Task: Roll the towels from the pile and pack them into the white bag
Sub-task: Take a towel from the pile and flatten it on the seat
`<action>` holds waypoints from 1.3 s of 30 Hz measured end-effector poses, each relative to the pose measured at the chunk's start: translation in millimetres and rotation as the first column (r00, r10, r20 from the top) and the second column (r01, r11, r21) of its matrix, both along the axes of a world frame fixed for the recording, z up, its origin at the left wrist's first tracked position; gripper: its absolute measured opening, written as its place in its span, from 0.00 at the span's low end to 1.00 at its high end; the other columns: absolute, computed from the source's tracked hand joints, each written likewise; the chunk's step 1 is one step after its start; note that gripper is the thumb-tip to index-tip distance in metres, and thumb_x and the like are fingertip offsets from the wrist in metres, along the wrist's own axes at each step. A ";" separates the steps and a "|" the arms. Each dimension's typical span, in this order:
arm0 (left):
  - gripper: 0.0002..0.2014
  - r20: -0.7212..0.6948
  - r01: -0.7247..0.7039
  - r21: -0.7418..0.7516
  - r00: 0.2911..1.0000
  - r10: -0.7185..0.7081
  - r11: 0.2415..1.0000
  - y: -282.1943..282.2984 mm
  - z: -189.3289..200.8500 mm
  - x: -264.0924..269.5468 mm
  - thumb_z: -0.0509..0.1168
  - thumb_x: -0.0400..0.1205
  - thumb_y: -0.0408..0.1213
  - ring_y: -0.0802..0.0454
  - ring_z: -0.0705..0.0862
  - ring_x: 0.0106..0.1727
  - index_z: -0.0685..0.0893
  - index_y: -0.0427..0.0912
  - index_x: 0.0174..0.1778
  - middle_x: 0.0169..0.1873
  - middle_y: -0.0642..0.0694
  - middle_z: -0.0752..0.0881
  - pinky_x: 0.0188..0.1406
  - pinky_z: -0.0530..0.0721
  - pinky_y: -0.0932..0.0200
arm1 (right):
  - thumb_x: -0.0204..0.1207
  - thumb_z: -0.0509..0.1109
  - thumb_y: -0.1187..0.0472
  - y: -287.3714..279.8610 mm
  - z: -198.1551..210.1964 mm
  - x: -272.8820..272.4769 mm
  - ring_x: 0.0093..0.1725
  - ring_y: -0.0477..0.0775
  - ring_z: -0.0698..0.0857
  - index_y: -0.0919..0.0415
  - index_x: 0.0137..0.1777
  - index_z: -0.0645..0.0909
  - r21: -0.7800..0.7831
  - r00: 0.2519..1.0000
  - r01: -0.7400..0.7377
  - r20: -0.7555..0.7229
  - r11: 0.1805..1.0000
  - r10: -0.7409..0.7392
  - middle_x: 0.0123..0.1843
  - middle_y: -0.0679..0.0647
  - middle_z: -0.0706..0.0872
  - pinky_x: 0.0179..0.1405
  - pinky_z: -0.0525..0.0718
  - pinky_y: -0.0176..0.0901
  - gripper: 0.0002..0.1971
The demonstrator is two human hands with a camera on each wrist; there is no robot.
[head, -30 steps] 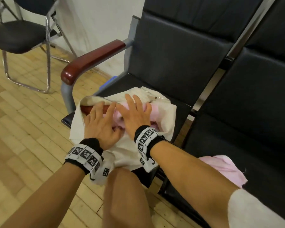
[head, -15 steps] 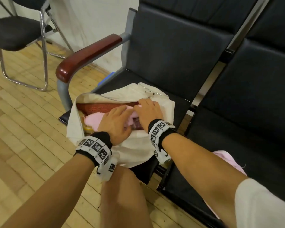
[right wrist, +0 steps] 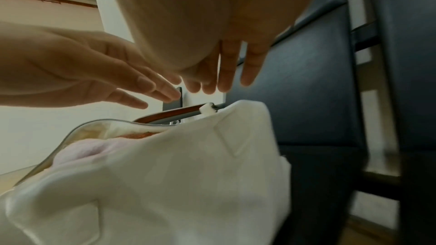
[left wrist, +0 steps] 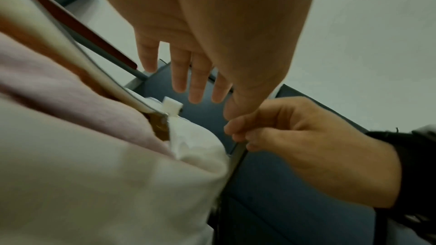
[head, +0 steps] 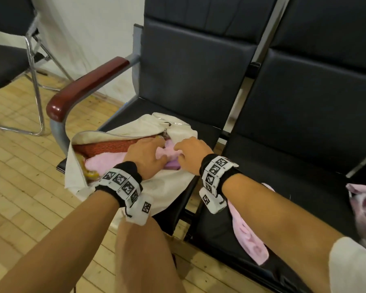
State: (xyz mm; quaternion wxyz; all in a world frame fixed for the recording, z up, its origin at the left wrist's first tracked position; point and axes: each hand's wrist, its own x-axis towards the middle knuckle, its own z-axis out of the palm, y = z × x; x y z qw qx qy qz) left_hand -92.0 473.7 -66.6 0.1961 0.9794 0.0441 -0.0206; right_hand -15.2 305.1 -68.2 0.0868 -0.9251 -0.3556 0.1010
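Note:
The white bag lies open on the left black seat. Inside it are a red towel, a pink towel and something yellow. My left hand and right hand hover side by side over the right end of the opening, above the pink towel. In the left wrist view my left hand has straight fingers clear of the bag. The right wrist view shows my right hand with loose fingers, holding nothing, above the bag. Another pink towel lies unrolled on the right seat.
A dark red armrest stands just left of the bag. A pink-and-white bundle sits at the right edge of the right seat. A metal-framed chair stands on the wooden floor at far left. My knee is below the bag.
Both hands, flat on the pink towel a second ago, pushed it down into the bag. They have shifted to the right end of the opening and lifted off the towel.

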 end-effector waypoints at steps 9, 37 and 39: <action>0.24 -0.029 0.230 -0.046 0.972 -0.232 0.972 -120.6 -5.5 14.9 0.63 0.84 0.47 0.45 0.75 0.73 0.73 0.49 0.77 0.72 0.45 0.79 0.73 0.74 0.45 | 0.79 0.64 0.64 -151.9 -21.4 -19.8 0.59 0.58 0.83 0.54 0.65 0.81 0.179 0.962 0.271 -0.097 0.946 -0.257 0.61 0.53 0.83 0.60 0.81 0.52 0.16; 0.07 -0.257 0.233 -0.071 0.935 -0.243 0.970 -288.0 -113.0 -52.6 0.60 0.82 0.39 0.41 0.84 0.47 0.73 0.47 0.55 0.42 0.48 0.81 0.53 0.79 0.50 | 0.89 0.54 0.58 -311.1 -82.4 -120.8 0.39 0.55 0.78 0.59 0.57 0.69 0.309 0.756 0.654 -0.304 0.691 -0.579 0.40 0.54 0.79 0.39 0.76 0.45 0.06; 0.03 -0.196 0.152 -0.181 0.963 -0.187 0.972 -279.3 -99.7 -42.9 0.61 0.81 0.37 0.40 0.84 0.45 0.74 0.46 0.49 0.40 0.48 0.83 0.46 0.83 0.49 | 0.88 0.55 0.52 -325.0 -66.0 -116.2 0.35 0.55 0.80 0.54 0.54 0.69 0.388 0.729 0.684 -0.341 0.617 -0.593 0.37 0.52 0.80 0.34 0.76 0.47 0.07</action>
